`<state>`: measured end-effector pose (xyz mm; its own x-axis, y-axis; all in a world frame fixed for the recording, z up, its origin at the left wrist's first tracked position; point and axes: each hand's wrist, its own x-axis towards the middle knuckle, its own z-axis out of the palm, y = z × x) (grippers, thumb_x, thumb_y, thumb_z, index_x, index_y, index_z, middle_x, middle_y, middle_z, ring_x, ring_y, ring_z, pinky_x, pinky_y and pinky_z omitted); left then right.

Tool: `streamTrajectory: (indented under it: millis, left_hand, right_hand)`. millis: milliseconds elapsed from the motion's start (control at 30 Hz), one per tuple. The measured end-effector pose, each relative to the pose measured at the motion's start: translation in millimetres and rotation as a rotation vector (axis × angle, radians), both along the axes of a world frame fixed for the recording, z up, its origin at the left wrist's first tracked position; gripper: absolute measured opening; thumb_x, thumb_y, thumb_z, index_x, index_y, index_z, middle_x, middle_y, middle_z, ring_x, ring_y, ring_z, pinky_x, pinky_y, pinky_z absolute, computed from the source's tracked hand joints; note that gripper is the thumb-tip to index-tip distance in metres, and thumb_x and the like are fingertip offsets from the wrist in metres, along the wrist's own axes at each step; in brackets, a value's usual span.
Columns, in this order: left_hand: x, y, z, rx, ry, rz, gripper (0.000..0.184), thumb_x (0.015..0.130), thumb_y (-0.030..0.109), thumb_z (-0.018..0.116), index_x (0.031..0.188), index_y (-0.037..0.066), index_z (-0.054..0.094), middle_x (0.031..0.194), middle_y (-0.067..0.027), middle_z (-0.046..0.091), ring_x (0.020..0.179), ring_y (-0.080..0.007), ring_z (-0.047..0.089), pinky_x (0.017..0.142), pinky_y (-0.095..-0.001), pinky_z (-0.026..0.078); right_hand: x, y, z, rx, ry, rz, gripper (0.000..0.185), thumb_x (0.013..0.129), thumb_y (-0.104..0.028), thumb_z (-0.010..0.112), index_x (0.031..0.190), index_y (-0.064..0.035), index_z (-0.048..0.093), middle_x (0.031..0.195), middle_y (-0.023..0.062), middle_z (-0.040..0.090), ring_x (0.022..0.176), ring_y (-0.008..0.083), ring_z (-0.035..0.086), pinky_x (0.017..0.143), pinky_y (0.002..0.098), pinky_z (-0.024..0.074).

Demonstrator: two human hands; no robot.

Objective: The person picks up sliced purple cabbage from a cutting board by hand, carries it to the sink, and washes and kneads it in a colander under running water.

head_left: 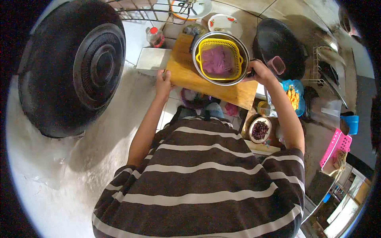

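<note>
A wooden board (182, 65) lies in front of me, with its left end gripped by my left hand (162, 84). Over the board is a round metal pot (228, 83), holding a yellow basket (219, 42) with something purple (218, 60) in it. My right hand (260, 73) is closed on the dark handle at the pot's right side. Whether the pot rests on the board or is held just above it, I cannot tell.
Right: a black wok (278, 45), a blue tray (302, 97) with orange pieces, a bowl of dark bits (260, 131), a pink basket (333, 148). Behind the board: a white plate (226, 25), a wire rack (152, 16), a red-capped jar (155, 38). A big black pan (71, 71) hangs left.
</note>
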<state>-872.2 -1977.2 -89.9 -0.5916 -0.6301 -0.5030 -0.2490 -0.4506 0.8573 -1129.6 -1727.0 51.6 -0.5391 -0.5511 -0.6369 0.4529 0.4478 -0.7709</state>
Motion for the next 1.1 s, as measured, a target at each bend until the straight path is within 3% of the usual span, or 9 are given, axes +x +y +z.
streamTrajectory:
  millis: [67, 167, 267, 333, 400, 467, 867, 967, 1100]
  left_hand:
    - [1, 1, 8, -0.003, -0.030, -0.018, 0.051, 0.092, 0.032, 0.058, 0.132, 0.012, 0.034, 0.114, -0.0140, 0.053, 0.094, -0.0202, 0.058, 0.074, -0.0382, 0.054]
    - [11, 16, -12, -0.541, -0.186, 0.007, 0.060, 0.089, 0.034, 0.063, 0.136, 0.013, 0.032, 0.116, -0.0142, 0.052, 0.097, -0.0229, 0.058, 0.081, -0.0387, 0.051]
    - [25, 62, -28, 0.144, 0.243, 0.030, 0.067, 0.088, 0.035, 0.066, 0.138, 0.012, 0.028, 0.127, -0.0152, 0.046, 0.109, -0.0288, 0.054, 0.095, -0.0392, 0.045]
    - [29, 95, -11, 0.475, 0.325, -0.498, 0.062, 0.090, 0.036, 0.061, 0.137, 0.010, 0.031, 0.137, -0.0164, 0.040, 0.119, -0.0314, 0.049, 0.102, -0.0414, 0.042]
    - [13, 114, -21, 0.653, 0.395, -0.666, 0.057, 0.092, 0.032, 0.060, 0.136, 0.008, 0.031, 0.137, -0.0179, 0.041, 0.121, -0.0338, 0.049, 0.102, -0.0439, 0.043]
    - [-13, 127, -12, 1.108, 0.398, -0.347, 0.053, 0.093, 0.023, 0.059, 0.135, 0.010, 0.028, 0.135, -0.0186, 0.043, 0.119, -0.0349, 0.052, 0.096, -0.0457, 0.048]
    - [-33, 153, -20, 0.867, 0.445, -0.247, 0.052, 0.093, 0.022, 0.060, 0.132, 0.007, 0.030, 0.127, -0.0193, 0.048, 0.110, -0.0380, 0.058, 0.095, -0.0462, 0.051]
    - [-22, 143, -24, 0.797, 0.284, -0.337, 0.058, 0.090, 0.037, 0.062, 0.130, 0.005, 0.034, 0.121, -0.0162, 0.052, 0.102, -0.0327, 0.062, 0.087, -0.0419, 0.054]
    - [15, 107, 12, 0.240, -0.158, -0.354, 0.059, 0.087, 0.045, 0.063, 0.126, 0.006, 0.042, 0.111, -0.0121, 0.057, 0.085, -0.0219, 0.064, 0.070, -0.0310, 0.052]
  right_hand:
    - [-5, 2, -5, 0.006, -0.039, 0.013, 0.028, 0.081, -0.007, 0.044, 0.099, 0.0089, 0.059, 0.089, 0.0164, 0.063, 0.081, 0.0280, 0.065, 0.069, 0.0481, 0.0604]
    - [-20, 9, -31, 0.051, -0.059, 0.012, 0.029, 0.083, -0.008, 0.044, 0.100, 0.0082, 0.060, 0.088, 0.0168, 0.064, 0.078, 0.0287, 0.065, 0.069, 0.0488, 0.0602]
    - [4, -5, 7, 0.076, -0.006, -0.053, 0.027, 0.084, -0.008, 0.044, 0.100, 0.0056, 0.060, 0.092, 0.0168, 0.064, 0.080, 0.0285, 0.066, 0.073, 0.0505, 0.0591]
    - [0, -3, 6, 0.021, -0.042, -0.002, 0.026, 0.083, -0.009, 0.043, 0.100, 0.0045, 0.059, 0.095, 0.0164, 0.064, 0.083, 0.0284, 0.065, 0.074, 0.0515, 0.0587]
    - [-8, 0, -3, 0.025, -0.073, 0.018, 0.027, 0.082, -0.009, 0.044, 0.101, 0.0044, 0.059, 0.094, 0.0166, 0.064, 0.084, 0.0288, 0.065, 0.074, 0.0516, 0.0586]
    - [-15, 5, -13, 0.003, -0.080, 0.025, 0.025, 0.079, -0.008, 0.046, 0.097, 0.0057, 0.058, 0.092, 0.0170, 0.062, 0.084, 0.0295, 0.064, 0.075, 0.0507, 0.0587]
    - [-26, -2, -4, 0.019, -0.051, 0.125, 0.030, 0.085, -0.017, 0.046, 0.101, 0.0055, 0.057, 0.091, 0.0191, 0.064, 0.075, 0.0297, 0.066, 0.067, 0.0429, 0.0606]
    - [-24, 2, -4, 0.041, -0.084, 0.161, 0.034, 0.087, -0.021, 0.046, 0.109, 0.0041, 0.053, 0.094, 0.0190, 0.065, 0.073, 0.0307, 0.067, 0.065, 0.0396, 0.0608]
    - [-19, 5, 7, 0.074, -0.057, 0.151, 0.048, 0.087, -0.031, 0.057, 0.124, -0.0034, 0.043, 0.112, 0.0179, 0.059, 0.078, 0.0334, 0.068, 0.064, 0.0382, 0.0600]
